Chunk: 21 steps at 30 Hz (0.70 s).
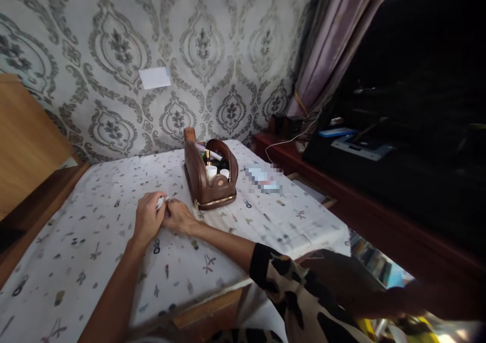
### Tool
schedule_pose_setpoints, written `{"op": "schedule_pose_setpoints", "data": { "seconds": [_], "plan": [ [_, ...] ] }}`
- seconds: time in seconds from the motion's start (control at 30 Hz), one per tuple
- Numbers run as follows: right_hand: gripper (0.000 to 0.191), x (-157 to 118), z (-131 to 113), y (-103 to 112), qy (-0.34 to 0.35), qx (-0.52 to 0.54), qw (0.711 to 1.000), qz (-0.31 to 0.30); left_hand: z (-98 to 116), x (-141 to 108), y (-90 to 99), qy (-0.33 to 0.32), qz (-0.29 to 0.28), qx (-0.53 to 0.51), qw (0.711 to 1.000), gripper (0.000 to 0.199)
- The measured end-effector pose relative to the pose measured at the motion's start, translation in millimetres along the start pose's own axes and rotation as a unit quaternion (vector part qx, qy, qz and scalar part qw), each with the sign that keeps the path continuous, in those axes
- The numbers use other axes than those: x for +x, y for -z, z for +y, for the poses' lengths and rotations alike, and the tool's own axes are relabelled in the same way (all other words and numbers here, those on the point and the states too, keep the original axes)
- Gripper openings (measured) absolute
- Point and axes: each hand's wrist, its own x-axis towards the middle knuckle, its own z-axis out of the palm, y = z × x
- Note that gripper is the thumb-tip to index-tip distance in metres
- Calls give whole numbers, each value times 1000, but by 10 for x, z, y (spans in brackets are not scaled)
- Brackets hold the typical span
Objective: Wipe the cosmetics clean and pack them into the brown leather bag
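My left hand (147,215) is closed around a small white object (160,202), which shows only in part between the fingers; its kind cannot be made out. Pressed up against it from the right is my right hand (179,216), its fingers curled in at the same object. Both hands rest low over the patterned white tablecloth (212,241). Just beyond them, to the right, stands a brown leather toiletry bag (197,181), unzipped. Inside the bag are white-capped containers (211,172), a dark bottle with a gold neck, and a pale stick-like item.
A blurred-out pale packet (264,178) lies right of the bag. A wooden panel (30,140) borders the table on the left. At the right are a large dark screen (410,110) on a red-brown stand and a white cable (288,141). Patterned wallpaper (228,39) rises behind.
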Motion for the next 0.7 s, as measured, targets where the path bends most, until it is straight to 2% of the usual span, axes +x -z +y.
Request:
{"op": "schedule_pose_setpoints", "data": {
  "seconds": [0.1,0.2,0.27,0.3,0.33,0.4,0.43,0.5,0.57,0.6,0.7],
  "plan": [
    [28,-143,68,39,3,55,998,28,-8,-16,46,46,-14,-24,999,22],
    [27,-231,155,35,6,109,993,50,-4,-6,61,139,6,-120,983,25],
    [28,-242,203,-8,-17,183,981,59,21,21,34,233,58,-222,945,25],
    [29,-234,221,-43,-34,240,968,60,38,38,9,285,89,-278,913,24],
    [28,-218,236,-86,-53,307,948,59,55,55,-21,333,118,-334,874,24],
    [28,-173,252,-186,-83,449,888,54,84,79,-95,407,159,-426,792,26],
    [29,-149,255,-235,-93,511,853,51,95,83,-136,430,164,-463,758,26],
    [35,-109,254,-313,-98,607,787,56,113,71,-219,452,149,-518,710,27],
    [45,-90,245,-349,-88,671,733,69,139,42,-295,458,121,-548,689,27],
    [49,-89,240,-351,-81,694,712,74,160,25,-325,457,106,-552,690,27],
    [57,-109,235,-312,-68,732,675,70,258,-19,-362,432,88,-533,722,30]
  ]
}}
